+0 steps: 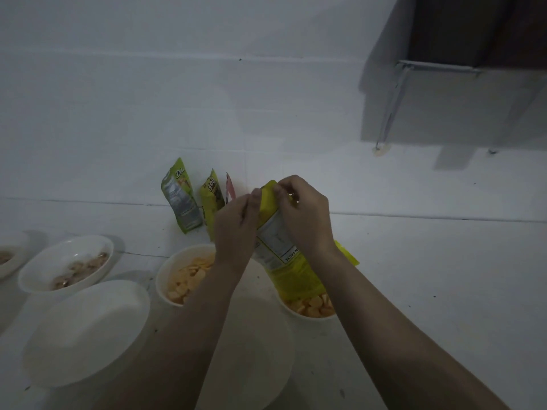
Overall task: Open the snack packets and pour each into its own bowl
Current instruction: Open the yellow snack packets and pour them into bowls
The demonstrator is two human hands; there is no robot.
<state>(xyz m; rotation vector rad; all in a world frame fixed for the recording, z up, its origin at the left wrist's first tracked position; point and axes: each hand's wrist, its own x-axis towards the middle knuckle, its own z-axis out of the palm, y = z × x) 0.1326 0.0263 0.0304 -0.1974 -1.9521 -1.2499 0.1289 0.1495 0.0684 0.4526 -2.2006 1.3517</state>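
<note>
In the head view, a yellow packet was held upside down over a bowl of orange snacks, its upper end pinched by the left hand and right hand, each grip closed on it. Three more packets were propped against the wall on the white desk, beside other bowls.
</note>
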